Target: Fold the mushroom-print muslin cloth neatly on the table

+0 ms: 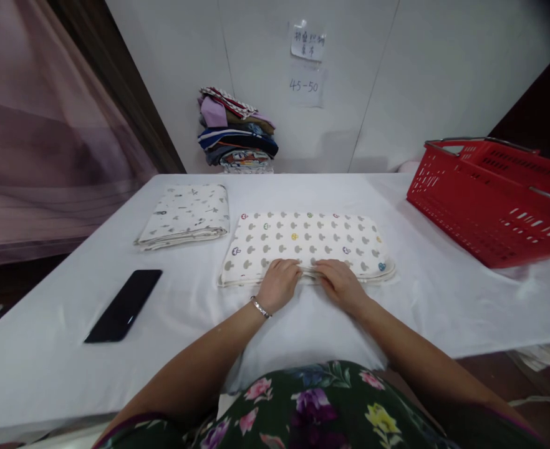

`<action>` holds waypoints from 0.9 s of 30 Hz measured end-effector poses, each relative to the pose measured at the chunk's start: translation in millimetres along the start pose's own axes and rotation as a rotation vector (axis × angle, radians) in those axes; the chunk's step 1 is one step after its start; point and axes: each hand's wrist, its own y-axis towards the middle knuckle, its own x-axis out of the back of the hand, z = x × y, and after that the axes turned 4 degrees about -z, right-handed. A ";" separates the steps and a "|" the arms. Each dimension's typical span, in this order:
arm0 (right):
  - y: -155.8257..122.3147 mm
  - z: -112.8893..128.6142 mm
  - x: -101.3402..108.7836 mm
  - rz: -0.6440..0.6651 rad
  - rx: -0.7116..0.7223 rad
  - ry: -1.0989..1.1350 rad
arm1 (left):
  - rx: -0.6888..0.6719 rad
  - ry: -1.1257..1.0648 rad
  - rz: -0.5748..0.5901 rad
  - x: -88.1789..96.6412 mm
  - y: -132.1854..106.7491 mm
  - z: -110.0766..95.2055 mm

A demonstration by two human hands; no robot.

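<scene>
A folded white cloth printed with small grey and coloured mushroom-like shapes (294, 237) lies flat in the middle of the table. My left hand (280, 284) grips its near edge left of centre, the thumb hidden under the layers. Close beside it, my right hand (341, 284) holds the same edge, with the fingers on top and the thumb below. Between the two hands the edge is slightly raised. To the left rests a second folded white cloth with a scattered print (188, 213), which neither hand touches.
A black phone (124, 305) lies at the left on the white-covered table (200, 349). On the right stands a red plastic basket (499, 206). A pile of folded fabrics (237, 134) is behind the far edge, near handwritten papers (305, 84) on the wall.
</scene>
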 end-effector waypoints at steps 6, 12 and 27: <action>-2.0 -0.6 -1.6 0.072 0.009 -0.072 | -0.009 0.027 0.018 1.1 2.2 -1.3; 0.4 0.9 -2.4 0.012 -0.016 -0.113 | -0.081 0.071 0.026 2.7 0.9 -0.4; -1.9 -3.9 -4.6 0.026 0.008 -0.145 | -0.078 0.046 0.026 4.7 -1.8 0.3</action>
